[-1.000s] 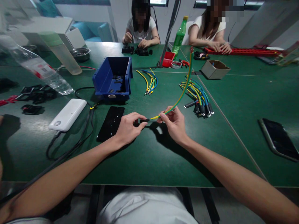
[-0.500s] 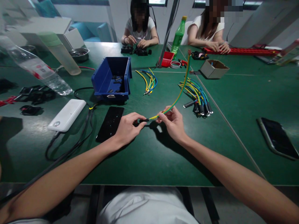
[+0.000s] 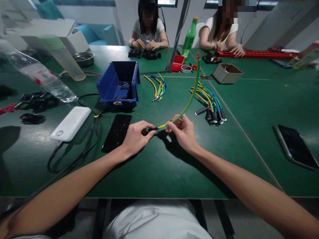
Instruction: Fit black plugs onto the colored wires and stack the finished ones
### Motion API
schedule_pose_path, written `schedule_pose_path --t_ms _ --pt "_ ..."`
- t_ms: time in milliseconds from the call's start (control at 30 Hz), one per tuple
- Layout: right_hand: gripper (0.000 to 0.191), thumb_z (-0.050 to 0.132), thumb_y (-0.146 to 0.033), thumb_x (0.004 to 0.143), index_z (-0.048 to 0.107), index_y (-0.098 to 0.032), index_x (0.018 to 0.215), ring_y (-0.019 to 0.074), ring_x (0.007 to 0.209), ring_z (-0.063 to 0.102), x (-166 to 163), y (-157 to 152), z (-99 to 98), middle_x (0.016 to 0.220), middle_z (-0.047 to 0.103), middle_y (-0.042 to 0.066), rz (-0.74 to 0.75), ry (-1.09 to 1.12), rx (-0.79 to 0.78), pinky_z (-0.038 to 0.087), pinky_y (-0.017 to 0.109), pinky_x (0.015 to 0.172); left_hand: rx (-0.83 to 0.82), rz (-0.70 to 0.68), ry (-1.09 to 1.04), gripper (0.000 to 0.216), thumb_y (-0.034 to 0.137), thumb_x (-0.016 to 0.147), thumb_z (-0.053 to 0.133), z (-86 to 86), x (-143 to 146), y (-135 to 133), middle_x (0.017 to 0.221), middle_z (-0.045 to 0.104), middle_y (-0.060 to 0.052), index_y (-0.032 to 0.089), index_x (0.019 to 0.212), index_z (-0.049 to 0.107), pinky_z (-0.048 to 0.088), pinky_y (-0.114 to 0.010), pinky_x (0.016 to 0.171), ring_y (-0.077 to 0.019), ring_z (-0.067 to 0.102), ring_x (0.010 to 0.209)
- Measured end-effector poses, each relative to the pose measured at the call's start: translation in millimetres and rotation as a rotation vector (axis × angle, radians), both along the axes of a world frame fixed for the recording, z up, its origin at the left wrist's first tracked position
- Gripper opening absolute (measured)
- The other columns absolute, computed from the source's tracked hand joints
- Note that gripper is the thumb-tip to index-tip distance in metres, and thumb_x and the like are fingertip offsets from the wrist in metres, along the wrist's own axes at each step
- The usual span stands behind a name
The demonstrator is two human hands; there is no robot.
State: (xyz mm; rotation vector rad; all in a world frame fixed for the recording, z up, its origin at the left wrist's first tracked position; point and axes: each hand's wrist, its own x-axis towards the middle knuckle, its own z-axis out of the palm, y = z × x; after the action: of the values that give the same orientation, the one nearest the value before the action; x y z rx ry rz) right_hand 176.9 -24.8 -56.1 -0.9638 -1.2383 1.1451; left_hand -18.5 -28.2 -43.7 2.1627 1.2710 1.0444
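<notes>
Between my two hands is a yellow-green wire [image 3: 187, 105], curving up to the right with its far end in the air. A black sleeve [image 3: 154, 128] covers its near end, and my left hand [image 3: 138, 136] pinches that sleeve between thumb and fingertips. My right hand [image 3: 183, 132] is closed on the wire just right of the sleeve. Beyond my right hand lies a bundle of wires [image 3: 211, 103] with black sleeves and ring terminals. A smaller group of yellow and blue wires [image 3: 161, 88] rests farther back, beside a blue bin [image 3: 119, 103] containing small black pieces.
Left of my hands are a black phone [image 3: 116, 133], a white power bank [image 3: 71, 124] with a cable, and a tilted water bottle [image 3: 47, 76]. Another phone [image 3: 296, 146] lies at right. A small cardboard box [image 3: 227, 75] and green bottle [image 3: 189, 39] stand farther back. Two people work across the table.
The wire's free upper end has swung slightly left. My hands keep nearly the same hold. Across the table, the right-hand person's hands have moved apart along the red strip.
</notes>
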Motion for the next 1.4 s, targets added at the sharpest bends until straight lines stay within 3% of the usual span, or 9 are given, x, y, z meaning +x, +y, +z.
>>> schedule_pose_path --t_ms 600,867,1400 --pt "0.029 0.072 -0.037 0.077 0.050 -0.022 0.088 0.0119 0.058 0.063 -1.0 -1.0 -2.0 0.073 0.064 -0.003 0.014 -0.027 -0.004 0.051 0.026 0.057 0.003 -0.020 -0.016 0.009 0.020 0.080 0.069 -0.2 0.7 -0.8 0.083 0.071 -0.004 0.018 0.088 0.071 0.049 -0.027 0.064 -0.0139 0.061 0.067" --pt "0.028 0.072 -0.035 0.076 0.050 -0.021 0.087 0.0114 0.056 0.062 -1.1 -0.8 0.3 0.071 0.065 -0.003 0.015 -0.032 0.004 0.050 0.025 0.056 0.020 0.002 -0.011 0.011 0.023 0.078 0.071 -1.3 0.3 -0.5 0.074 0.067 -0.003 0.017 0.087 0.071 0.046 -0.026 0.059 -0.0128 0.056 0.060" --pt "0.030 0.073 -0.036 0.075 0.049 -0.022 0.087 0.0115 0.057 0.062 -1.0 0.5 -1.0 0.073 0.065 -0.003 0.036 0.014 -0.039 0.050 0.026 0.057 -0.010 -0.064 -0.056 0.012 0.023 0.083 0.068 -0.1 0.1 -1.9 0.085 0.069 -0.004 0.018 0.093 0.071 0.050 -0.025 0.065 -0.0143 0.061 0.072"
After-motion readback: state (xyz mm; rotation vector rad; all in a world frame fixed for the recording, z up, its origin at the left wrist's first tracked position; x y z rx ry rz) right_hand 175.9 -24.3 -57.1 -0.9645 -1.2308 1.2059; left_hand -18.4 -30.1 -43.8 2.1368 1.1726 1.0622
